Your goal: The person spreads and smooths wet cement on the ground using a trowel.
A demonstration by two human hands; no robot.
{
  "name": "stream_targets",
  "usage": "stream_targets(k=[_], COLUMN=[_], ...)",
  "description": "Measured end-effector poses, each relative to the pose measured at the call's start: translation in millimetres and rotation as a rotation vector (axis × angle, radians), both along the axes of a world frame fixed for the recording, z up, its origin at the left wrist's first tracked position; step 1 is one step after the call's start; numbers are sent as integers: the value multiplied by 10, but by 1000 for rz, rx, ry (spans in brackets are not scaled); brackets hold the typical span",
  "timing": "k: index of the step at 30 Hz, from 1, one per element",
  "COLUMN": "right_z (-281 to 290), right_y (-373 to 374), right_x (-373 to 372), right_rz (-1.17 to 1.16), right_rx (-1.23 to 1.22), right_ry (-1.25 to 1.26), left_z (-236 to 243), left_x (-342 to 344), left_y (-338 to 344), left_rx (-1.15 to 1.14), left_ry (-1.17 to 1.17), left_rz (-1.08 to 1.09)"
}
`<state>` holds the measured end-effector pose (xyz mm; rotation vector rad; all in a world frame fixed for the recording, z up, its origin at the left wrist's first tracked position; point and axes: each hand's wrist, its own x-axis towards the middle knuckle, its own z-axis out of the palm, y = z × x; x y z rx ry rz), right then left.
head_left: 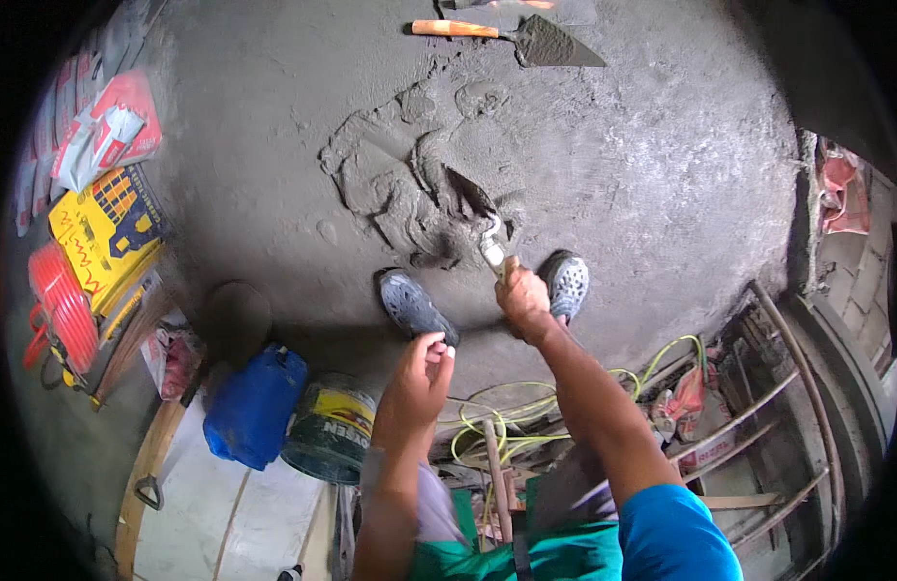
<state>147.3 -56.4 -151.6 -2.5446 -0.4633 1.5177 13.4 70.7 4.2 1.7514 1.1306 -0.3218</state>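
Note:
Grey wet mortar (376, 179) lies in a lumpy heap on the concrete floor, just in front of my shoes. My right hand (522, 298) is wrapped round the handle of a trowel (492, 242), whose blade is pushed into the heap's right side and partly covered. Held up over my left shoe (410, 302), my left hand (427, 373) has its fingers bent and drawn together near the thumb. Whether anything small sits between those fingertips cannot be made out. Beyond the heap lies another trowel (555, 44) with an orange wooden handle, its blade smeared with mortar.
Bags (109, 126), a yellow sack (105, 232) and a red coil (63, 305) line the left side. Behind me stand a blue container (255, 407) and a dark bucket (327, 431). A yellow-green hose (506, 416) and a metal frame (797, 353) are at lower right.

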Motion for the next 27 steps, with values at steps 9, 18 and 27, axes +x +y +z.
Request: stream_targets(k=[9, 18, 27], right_z=[275, -1070, 178], right_y=[117, 112, 229], right_x=[1129, 695, 1369], right_rz=[-10, 157, 553], right_rx=[-70, 177, 198], right_ry=[-342, -345, -349], left_z=[-67, 31, 24], left_x=[-288, 44, -34], left_y=[-107, 222, 103], left_rx=[-84, -34, -111], left_ry=[-56, -148, -73], left_rz=[-15, -43, 18])
